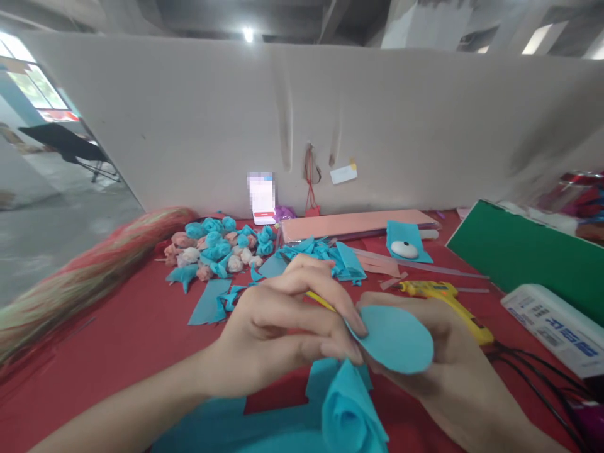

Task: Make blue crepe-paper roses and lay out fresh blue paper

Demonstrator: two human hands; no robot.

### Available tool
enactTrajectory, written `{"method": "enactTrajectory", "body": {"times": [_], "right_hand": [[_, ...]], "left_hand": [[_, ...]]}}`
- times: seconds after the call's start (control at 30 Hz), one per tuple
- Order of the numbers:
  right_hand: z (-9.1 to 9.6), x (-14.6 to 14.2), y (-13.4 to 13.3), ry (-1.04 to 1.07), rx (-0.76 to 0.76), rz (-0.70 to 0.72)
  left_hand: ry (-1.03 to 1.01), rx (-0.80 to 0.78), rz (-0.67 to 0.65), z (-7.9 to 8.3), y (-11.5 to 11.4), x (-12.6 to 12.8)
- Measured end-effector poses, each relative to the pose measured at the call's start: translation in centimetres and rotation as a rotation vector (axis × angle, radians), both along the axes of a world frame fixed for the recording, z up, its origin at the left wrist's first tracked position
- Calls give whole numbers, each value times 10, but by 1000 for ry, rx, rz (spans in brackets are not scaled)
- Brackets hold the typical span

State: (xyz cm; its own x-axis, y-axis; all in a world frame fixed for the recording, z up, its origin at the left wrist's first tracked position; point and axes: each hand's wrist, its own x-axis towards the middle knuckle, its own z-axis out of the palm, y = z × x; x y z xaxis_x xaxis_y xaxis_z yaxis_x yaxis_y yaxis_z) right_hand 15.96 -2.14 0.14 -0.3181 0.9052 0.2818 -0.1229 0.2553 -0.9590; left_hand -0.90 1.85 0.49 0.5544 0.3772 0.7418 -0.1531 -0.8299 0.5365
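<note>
A rounded piece of blue crepe paper is between my two hands. The fingertips of my left hand pinch its left edge. My right hand grips it from behind and below; some of those fingers are hidden by the paper. Below my hands is a rolled blue crepe paper flower, its spiral facing me; I cannot tell whether it lies on the table or hangs from a hand. A thin yellow stick shows just behind my left fingers. Flat blue paper lies on the red table underneath.
Several blue, pink and white paper flowers are heaped at the back left. Blue paper scraps lie behind my hands. A yellow glue gun with cables, a white box and a green board stand right. A phone leans against the panel.
</note>
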Motion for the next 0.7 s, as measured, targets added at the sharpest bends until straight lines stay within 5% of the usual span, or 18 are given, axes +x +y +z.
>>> {"method": "enactTrajectory", "body": {"times": [0.13,0.27,0.7], "right_hand": [[-5,4,4,153,-347,230],[-9,4,7,163,-571,294],[-21,1,9,311,-743,446]], "left_hand": [[75,75,-14,3,2,-4],[79,89,-29,2,2,-6],[-8,54,-49,-4,4,-3]]}}
